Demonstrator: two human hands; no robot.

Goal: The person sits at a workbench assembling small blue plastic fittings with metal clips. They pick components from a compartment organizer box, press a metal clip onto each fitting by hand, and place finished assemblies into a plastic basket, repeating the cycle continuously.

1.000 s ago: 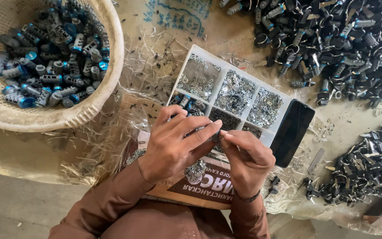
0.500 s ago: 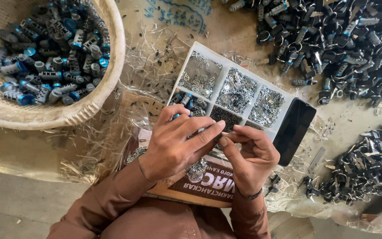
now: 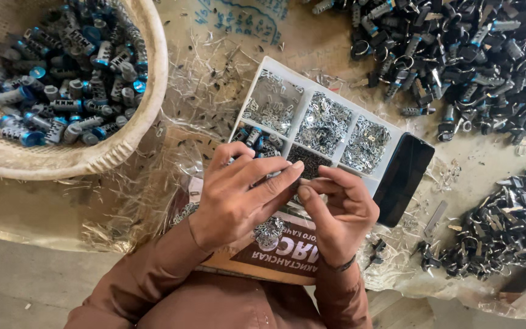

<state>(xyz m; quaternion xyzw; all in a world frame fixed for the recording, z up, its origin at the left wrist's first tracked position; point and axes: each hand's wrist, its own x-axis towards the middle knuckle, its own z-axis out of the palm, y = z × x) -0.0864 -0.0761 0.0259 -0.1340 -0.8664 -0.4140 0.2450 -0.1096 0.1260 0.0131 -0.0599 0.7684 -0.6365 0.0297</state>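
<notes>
The left hand (image 3: 238,198) and right hand (image 3: 336,210) are pinching a small metal part (image 3: 304,181) together over the parts tray (image 3: 397,135). A slipping fingertip is likely risking it dropping among the loose bits.

Whatever the left hand (image 3: 235,198) and right hand (image 3: 336,213) pinch between their fingertips is too small and too covered to identify. The hands hide the near compartments of the white divided tray (image 3: 263,70), and the tiny metal bits in its far compartments blur into grey masses. The woven basket (image 3: 123,146) is cut off by the left and top edges. The dark pile of metal parts (image 3: 458,55) runs off the top and right edges.
</notes>
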